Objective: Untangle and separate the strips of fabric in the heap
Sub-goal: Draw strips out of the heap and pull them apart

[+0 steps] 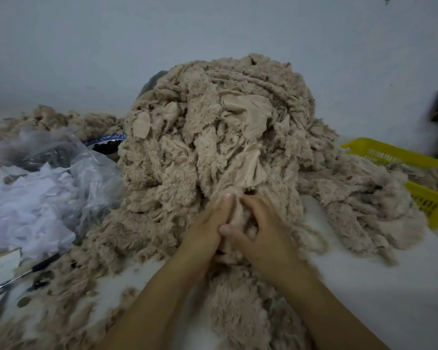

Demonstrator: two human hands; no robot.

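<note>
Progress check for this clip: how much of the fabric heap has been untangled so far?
Early. Done: perhaps the loose strips in the yellow basket and the low pile at back left, though I cannot tell they were sorted. In hand: the left hand and right hand both pinch one strip at the heap's foot. Left: the tall heap, one tangled mass.

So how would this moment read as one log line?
left hand: holds fabric strip | right hand: holds fabric strip | heap: tangled
</note>
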